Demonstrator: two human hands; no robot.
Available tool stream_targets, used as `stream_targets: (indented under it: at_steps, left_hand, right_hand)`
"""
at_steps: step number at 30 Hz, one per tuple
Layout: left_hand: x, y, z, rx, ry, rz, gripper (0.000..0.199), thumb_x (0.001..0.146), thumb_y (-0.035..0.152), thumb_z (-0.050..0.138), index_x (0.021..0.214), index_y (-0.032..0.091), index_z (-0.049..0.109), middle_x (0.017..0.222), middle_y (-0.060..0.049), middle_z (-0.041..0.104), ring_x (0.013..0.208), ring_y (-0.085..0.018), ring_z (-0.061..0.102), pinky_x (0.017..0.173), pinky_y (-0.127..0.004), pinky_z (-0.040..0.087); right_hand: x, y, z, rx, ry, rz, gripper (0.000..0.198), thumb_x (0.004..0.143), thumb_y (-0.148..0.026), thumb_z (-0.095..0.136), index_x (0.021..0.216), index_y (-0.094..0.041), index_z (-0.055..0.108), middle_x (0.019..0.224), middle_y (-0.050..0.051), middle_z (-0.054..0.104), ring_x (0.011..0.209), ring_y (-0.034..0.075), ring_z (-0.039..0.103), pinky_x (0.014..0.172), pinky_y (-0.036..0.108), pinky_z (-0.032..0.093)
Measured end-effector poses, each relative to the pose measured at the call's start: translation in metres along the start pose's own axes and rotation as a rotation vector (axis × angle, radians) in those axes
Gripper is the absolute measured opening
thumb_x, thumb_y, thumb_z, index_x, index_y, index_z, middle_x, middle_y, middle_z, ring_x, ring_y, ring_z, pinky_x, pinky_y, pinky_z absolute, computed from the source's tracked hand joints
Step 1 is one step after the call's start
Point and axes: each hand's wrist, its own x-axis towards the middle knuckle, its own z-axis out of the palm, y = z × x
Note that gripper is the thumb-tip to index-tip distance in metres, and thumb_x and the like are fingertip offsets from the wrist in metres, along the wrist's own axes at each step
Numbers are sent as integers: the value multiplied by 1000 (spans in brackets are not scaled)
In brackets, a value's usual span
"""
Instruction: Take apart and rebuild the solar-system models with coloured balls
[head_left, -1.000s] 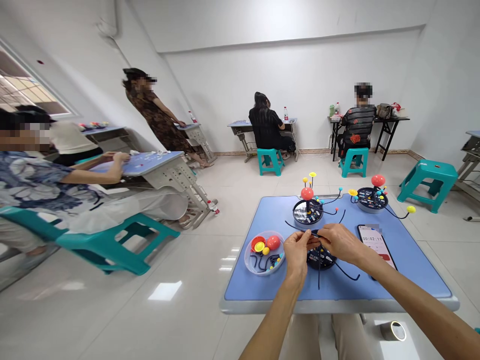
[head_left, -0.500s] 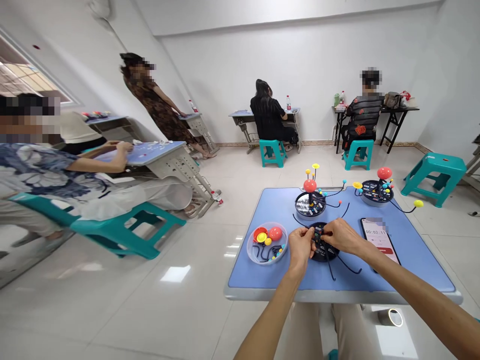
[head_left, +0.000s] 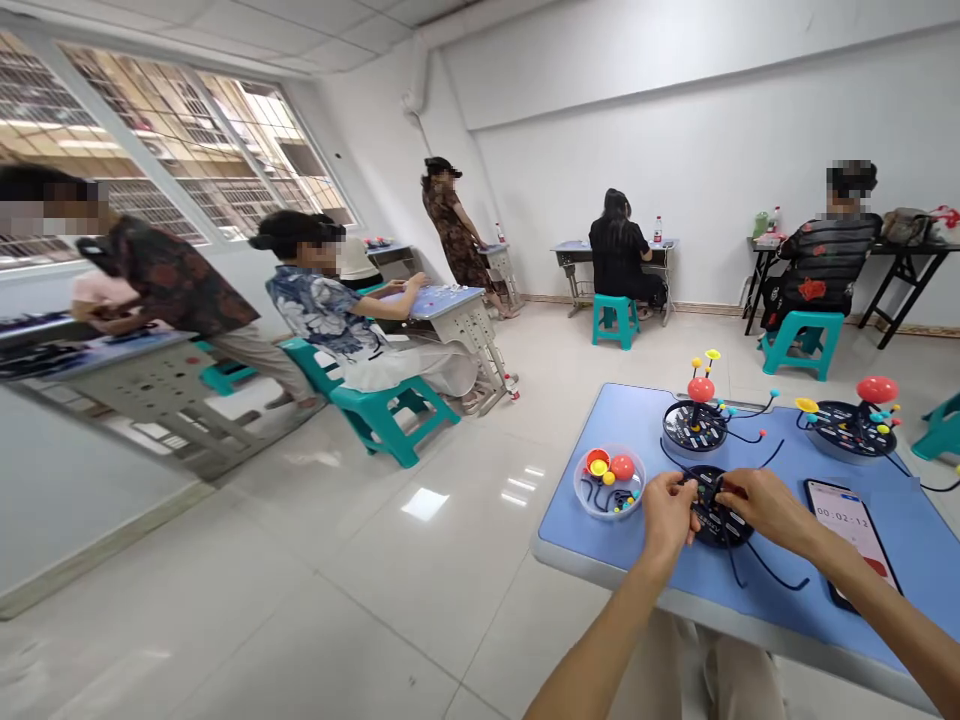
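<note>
A black round base of a solar system model (head_left: pixel 724 530) lies on the blue desk (head_left: pixel 600 555), printed with small pictures and lettering. Several thin curved black rods (head_left: pixel 780 573) spread out from its middle. My left hand (head_left: pixel 667 515) is closed, its thumb and fingers pinching at the base's left part. From the right, my right hand (head_left: pixel 761 500) pinches close to the centre. The fingertips hide the exact spot both grip. To the left, a clear round tub (head_left: pixel 609 483) contains red and yellow balls, small coloured beads and black rods.
Two assembled solar system models (head_left: pixel 695 425) (head_left: pixel 855 430) stand at the desk's far side. A phone (head_left: pixel 853 540) showing a timer lies right of the base. Teal stools (head_left: pixel 397 410), other desks and several people occupy the room beyond.
The view has swung left, so the desk sits further right and windows and more people appear. Both hands stay at the base, nearly in the same pose.
</note>
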Motion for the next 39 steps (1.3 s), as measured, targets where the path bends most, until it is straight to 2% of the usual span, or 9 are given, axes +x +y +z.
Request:
stream_targets:
  at_steps: [2,5,7,12,15,18,24,31,39]
  left_hand:
    - [-9,8,-20,59,47,87,31,71,35,70,94,14,67,74,0,66,34,-5,45,32,-19,29]
    - [-19,28,-66,329,188,384,16,76,31,64,75,17,70,74,-2,69,57,-12,58,55,-23,45]
    - [-20,41,-100,498,266,433,19,79,32,60,72,19,70,74,-2,70,64,-14,59,63,-26,45]
    - [-12,52,-156,815,289,428,20,85,29,53,80,21,71,81,-3,70,70,-17,60,69,-30,45]
    - [-8,40,-164,912,234,476,22,87,24,49,86,21,71,84,-4,67,74,-17,62,72,-30,45]
    - [-7,25,-164,944,207,522,25,90,21,45,93,20,70,85,-4,63,74,-16,62,71,-29,46]
    - [-8,14,-166,877,170,594,30,93,22,40,84,20,69,77,-3,58,69,-15,59,66,-27,46]
    - [-10,17,-168,857,133,579,29,92,22,40,79,19,66,76,-2,56,68,-15,57,64,-27,44]
    - [-17,24,-170,919,65,492,31,92,25,40,79,20,67,77,-3,56,68,-15,57,63,-27,44]
  right_hand:
    - [-7,0,-14,37,87,6,26,88,-33,47,81,-19,67,73,6,70,66,21,61,62,29,38]
    - [-23,-14,-36,114,277,31,29,89,-40,50,96,-20,69,87,8,73,73,22,63,67,31,43]
    - [-31,-35,-43,170,328,-2,28,90,-41,50,92,-22,70,87,6,73,72,21,63,67,30,43]
    - [-11,-111,-14,167,123,-203,30,96,-28,44,82,-21,71,78,4,68,69,16,60,63,25,40]
    - [23,-142,18,-60,-22,-220,34,94,-16,43,73,-19,70,78,6,67,71,15,60,60,25,36]
    - [53,-153,39,-291,-148,-231,29,91,-10,46,82,-16,72,89,11,69,79,18,63,60,25,34]
    - [76,-153,52,-468,-305,-332,28,85,-2,48,89,-14,73,90,13,72,87,23,66,63,26,39]
    - [85,-145,55,-460,-303,-348,24,88,-9,48,91,-16,72,89,12,72,84,22,67,63,26,38]
    - [80,-136,28,-163,-70,-153,21,82,-13,50,75,-18,69,81,6,70,72,16,62,57,25,29]
